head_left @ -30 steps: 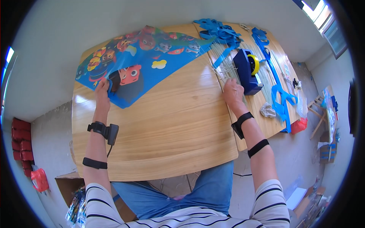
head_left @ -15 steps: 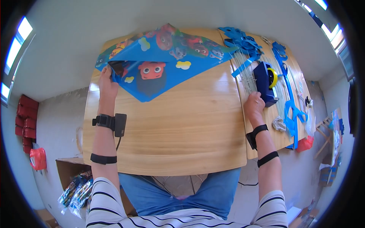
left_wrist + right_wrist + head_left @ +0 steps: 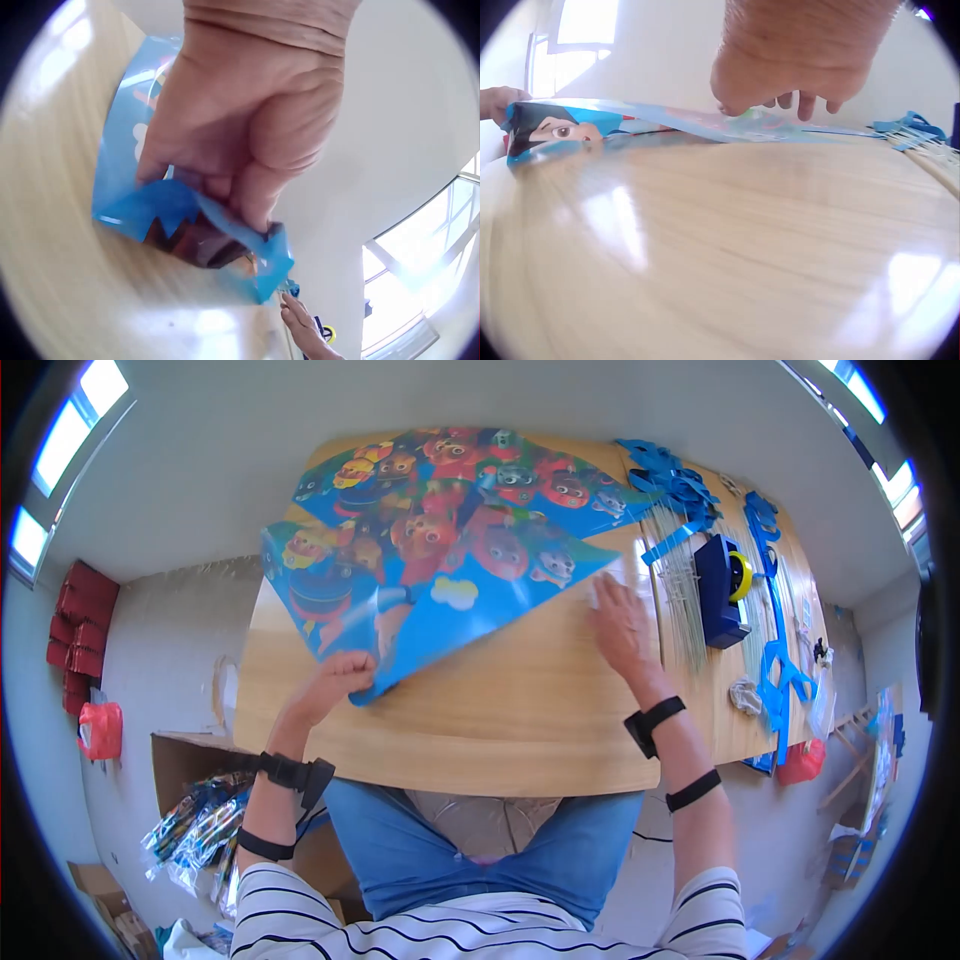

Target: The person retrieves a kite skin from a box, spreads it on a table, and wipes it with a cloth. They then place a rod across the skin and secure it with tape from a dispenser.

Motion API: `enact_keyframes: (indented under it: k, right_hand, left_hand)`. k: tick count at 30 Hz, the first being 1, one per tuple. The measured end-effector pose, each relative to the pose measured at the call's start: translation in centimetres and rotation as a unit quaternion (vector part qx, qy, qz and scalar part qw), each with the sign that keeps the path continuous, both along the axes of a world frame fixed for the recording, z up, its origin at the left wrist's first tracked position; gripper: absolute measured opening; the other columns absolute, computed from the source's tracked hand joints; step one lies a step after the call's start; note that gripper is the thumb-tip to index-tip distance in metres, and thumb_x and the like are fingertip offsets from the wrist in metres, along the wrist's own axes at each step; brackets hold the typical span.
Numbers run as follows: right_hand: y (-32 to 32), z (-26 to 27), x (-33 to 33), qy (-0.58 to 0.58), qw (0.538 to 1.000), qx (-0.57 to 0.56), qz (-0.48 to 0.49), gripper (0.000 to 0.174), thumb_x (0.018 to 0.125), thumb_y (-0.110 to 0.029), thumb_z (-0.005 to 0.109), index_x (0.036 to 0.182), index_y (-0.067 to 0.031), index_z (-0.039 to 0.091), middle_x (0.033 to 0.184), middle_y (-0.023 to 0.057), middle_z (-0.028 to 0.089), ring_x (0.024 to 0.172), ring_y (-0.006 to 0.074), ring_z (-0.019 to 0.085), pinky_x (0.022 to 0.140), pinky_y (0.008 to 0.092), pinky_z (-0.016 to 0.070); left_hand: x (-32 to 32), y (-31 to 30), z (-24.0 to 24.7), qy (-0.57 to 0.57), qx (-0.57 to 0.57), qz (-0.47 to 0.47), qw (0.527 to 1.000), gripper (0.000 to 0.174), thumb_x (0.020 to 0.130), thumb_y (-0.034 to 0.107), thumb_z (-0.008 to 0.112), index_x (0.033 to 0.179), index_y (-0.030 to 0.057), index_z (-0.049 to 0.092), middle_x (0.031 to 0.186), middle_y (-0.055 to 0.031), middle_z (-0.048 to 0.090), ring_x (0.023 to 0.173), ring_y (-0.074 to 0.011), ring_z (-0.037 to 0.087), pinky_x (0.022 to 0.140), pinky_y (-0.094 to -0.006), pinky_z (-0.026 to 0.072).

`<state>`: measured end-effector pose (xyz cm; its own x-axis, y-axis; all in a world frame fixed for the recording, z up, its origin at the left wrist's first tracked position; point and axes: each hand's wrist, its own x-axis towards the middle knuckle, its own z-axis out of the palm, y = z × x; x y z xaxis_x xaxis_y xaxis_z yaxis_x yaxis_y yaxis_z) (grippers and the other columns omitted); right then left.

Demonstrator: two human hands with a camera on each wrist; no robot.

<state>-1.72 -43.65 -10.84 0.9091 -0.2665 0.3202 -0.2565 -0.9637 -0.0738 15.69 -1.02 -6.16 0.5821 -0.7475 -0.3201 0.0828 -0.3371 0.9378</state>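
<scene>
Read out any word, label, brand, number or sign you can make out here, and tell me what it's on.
None can be read.
Cartoon-printed blue sheet: pictures of characters and clouds, no lettering I can make out.
Navy tape dispenser: no legible marking.
Clear-wrapped packages in the cardboard box: any print is too small and blurred to read.

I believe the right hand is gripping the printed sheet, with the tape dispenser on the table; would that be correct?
Not the right hand: the head view shows the left hand gripping the printed sheet, with the tape dispenser on the table.
</scene>
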Motion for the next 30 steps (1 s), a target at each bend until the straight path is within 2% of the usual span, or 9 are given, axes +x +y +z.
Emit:
enact_keyframes:
  k: [4,7,9,13,15,21,23,25,30]
  right_hand:
    - [5.7,-0.8,2.5,0.047,0.994,0.045,0.091,0.065,0.093,-0.034,0.061,0.146,-0.0020,0.042,0.154,0.0167,0.038,0.143,0.0341,0.032,0.116,0.0504,0.0274]
    - [9.2,-1.8,2.0,0.073,0.989,0.081,0.098,0.068,0.093,-0.040,0.062,0.146,-0.0023,0.043,0.156,0.0164,0.035,0.147,0.0336,0.027,0.119,0.0540,0.0210]
    - [11.1,-2.0,-0.2,0.074,0.994,0.049,0.068,0.068,0.092,-0.041,0.062,0.145,-0.0019,0.043,0.156,0.0162,0.036,0.146,0.0339,0.028,0.118,0.0571,0.0201]
    - [14.9,-1.0,-6.7,0.114,0.993,0.016,0.003,0.070,0.090,-0.041,0.064,0.145,-0.0014,0.044,0.155,0.0177,0.037,0.144,0.0361,0.031,0.115,0.0623,0.0209]
    - [17.3,0.0,-10.9,0.146,0.989,0.018,-0.028,0.070,0.089,-0.038,0.067,0.144,-0.0014,0.044,0.154,0.0190,0.037,0.141,0.0380,0.034,0.114,0.0632,0.0220]
    - [27.2,4.8,-20.4,0.245,0.968,0.048,0.027,0.064,0.085,-0.030,0.071,0.138,-0.0002,0.050,0.143,0.0219,0.047,0.130,0.0427,0.043,0.108,0.0627,0.0303]
    - [25.0,2.4,-21.3,0.154,0.982,0.089,0.057,0.058,0.086,-0.027,0.070,0.134,0.0001,0.054,0.137,0.0226,0.052,0.125,0.0441,0.046,0.106,0.0601,0.0336]
    - [23.4,2.6,-19.0,0.061,0.991,0.089,0.078,0.044,0.089,-0.021,0.065,0.128,0.0005,0.060,0.130,0.0239,0.057,0.120,0.0463,0.050,0.102,0.0554,0.0379]
    - [22.7,3.1,-9.0,0.081,0.986,0.060,0.131,0.054,0.094,-0.024,0.060,0.143,-0.0038,0.048,0.151,0.0211,0.041,0.137,0.0421,0.038,0.112,0.0526,0.0314]
  left_hand:
    - [-1.9,6.2,-0.3,0.006,0.111,-0.112,0.987,0.009,0.090,0.015,0.064,0.088,0.0059,0.062,0.077,0.0060,0.051,0.073,-0.0070,0.045,0.066,-0.0260,0.0386]
    - [-3.0,8.5,-0.3,-0.105,0.155,0.002,0.982,0.016,0.088,0.019,0.068,0.095,0.0045,0.067,0.075,0.0013,0.055,0.073,-0.0095,0.049,0.071,-0.0265,0.0422]
    - [-3.9,7.6,-0.5,-0.318,0.213,0.080,0.920,0.029,0.085,0.025,0.072,0.104,0.0027,0.068,0.084,-0.0084,0.062,0.086,-0.0170,0.059,0.081,-0.0298,0.0459]
    - [-5.7,4.2,-2.8,-0.424,0.270,0.070,0.862,0.069,0.079,0.045,0.076,0.131,0.0055,0.055,0.134,-0.0217,0.052,0.127,-0.0415,0.046,0.102,-0.0554,0.0378]
    - [-4.4,3.1,-5.7,-0.522,0.287,0.126,0.794,0.080,0.074,0.053,0.076,0.137,0.0115,0.052,0.142,-0.0224,0.045,0.134,-0.0455,0.039,0.105,-0.0665,0.0285]
    - [0.1,-0.6,-4.6,-0.513,0.332,-0.004,0.791,0.074,0.067,0.050,0.080,0.131,0.0187,0.059,0.141,-0.0197,0.049,0.132,-0.0427,0.042,0.103,-0.0762,0.0257]
    - [-2.9,-1.7,-1.7,-0.436,0.264,-0.020,0.860,0.080,0.063,0.047,0.084,0.133,0.0177,0.058,0.137,-0.0208,0.052,0.127,-0.0455,0.044,0.099,-0.0809,0.0256]
    - [-6.1,-3.0,-3.9,-0.486,0.259,0.062,0.832,0.087,0.057,0.042,0.089,0.133,0.0156,0.057,0.140,-0.0214,0.048,0.128,-0.0492,0.042,0.098,-0.0821,0.0256]
    - [-7.0,-3.0,-7.2,-0.509,0.167,0.079,0.841,0.088,0.053,0.040,0.091,0.130,0.0129,0.059,0.148,-0.0193,0.039,0.134,-0.0508,0.034,0.098,-0.0826,0.0232]
